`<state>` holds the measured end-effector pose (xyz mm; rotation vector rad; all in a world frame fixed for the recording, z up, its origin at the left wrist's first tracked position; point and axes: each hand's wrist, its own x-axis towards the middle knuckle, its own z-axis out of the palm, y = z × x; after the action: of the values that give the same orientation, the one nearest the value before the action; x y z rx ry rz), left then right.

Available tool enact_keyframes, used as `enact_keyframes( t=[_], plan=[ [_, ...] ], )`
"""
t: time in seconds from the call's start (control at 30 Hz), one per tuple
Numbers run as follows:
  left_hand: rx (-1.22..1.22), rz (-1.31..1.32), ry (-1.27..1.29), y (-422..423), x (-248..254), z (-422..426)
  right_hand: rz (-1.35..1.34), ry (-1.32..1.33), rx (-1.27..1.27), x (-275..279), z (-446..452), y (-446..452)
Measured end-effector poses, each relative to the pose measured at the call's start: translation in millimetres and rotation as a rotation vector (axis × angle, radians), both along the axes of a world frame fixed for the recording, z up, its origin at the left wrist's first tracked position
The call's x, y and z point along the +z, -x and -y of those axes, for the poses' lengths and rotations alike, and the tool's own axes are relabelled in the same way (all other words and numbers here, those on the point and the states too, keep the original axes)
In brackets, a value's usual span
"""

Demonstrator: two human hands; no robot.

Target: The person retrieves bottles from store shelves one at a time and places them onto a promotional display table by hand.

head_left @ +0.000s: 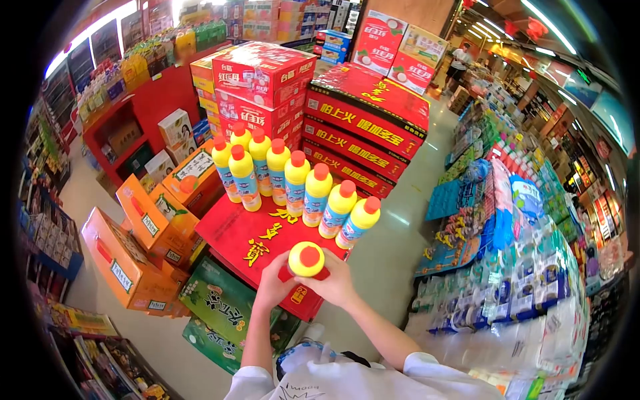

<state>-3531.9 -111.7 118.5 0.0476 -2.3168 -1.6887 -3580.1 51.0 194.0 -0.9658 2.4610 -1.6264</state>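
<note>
A yellow bottle with a red cap (308,260) stands between my two hands, seen from above near the front of a red carton (230,230). The fingers of my left hand (274,283) wrap round one side of it. My right hand (333,280) closes round the other side, with the fingertips partly hidden. Whether the bottle's base touches the carton is hidden. Behind it on the carton stand several matching yellow bottles (295,180) with blue labels, upright in a bent row with a cluster at the left.
Green cartons (220,300) lie under the red one. Orange cartons (127,260) stand at the left, and tall stacks of red drink cartons (367,120) rise behind. A shelf of packaged goods (507,287) lines the right of the tiled aisle (393,227). A person (459,63) is far down it.
</note>
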Motion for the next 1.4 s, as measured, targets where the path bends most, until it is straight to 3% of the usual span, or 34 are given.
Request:
enact_keyframes(
  t=[0.17,0.27,0.37,0.43,0.53,0.73,0.9,1.13,1.4],
  plan=[
    [-0.006,0.051,-0.062,18,-28,19,0.136,0.102,0.017,-47,33,27],
    [-0.013,0.013,-0.125,20,-28,18,0.136,0.032,0.029,-39,35,38],
    [0.068,-0.051,0.108,18,-16,16,0.148,0.079,0.079,-54,29,43],
    [0.085,-0.064,0.118,16,-18,17,0.187,0.060,0.099,-63,27,40],
    [0.108,-0.090,0.108,16,-20,19,-0.002,0.016,0.049,-78,25,37],
    [0.101,-0.103,0.090,15,-17,23,0.144,0.026,0.012,-88,29,36],
    [0.162,-0.112,0.217,26,-18,36,-0.133,-0.184,-0.096,-89,47,44],
    [0.268,-0.067,-0.081,59,-42,67,0.030,0.159,-0.117,-113,91,73],
    [0.414,-0.103,0.000,77,-38,73,-0.075,0.085,-0.207,-120,115,91]
  ],
)
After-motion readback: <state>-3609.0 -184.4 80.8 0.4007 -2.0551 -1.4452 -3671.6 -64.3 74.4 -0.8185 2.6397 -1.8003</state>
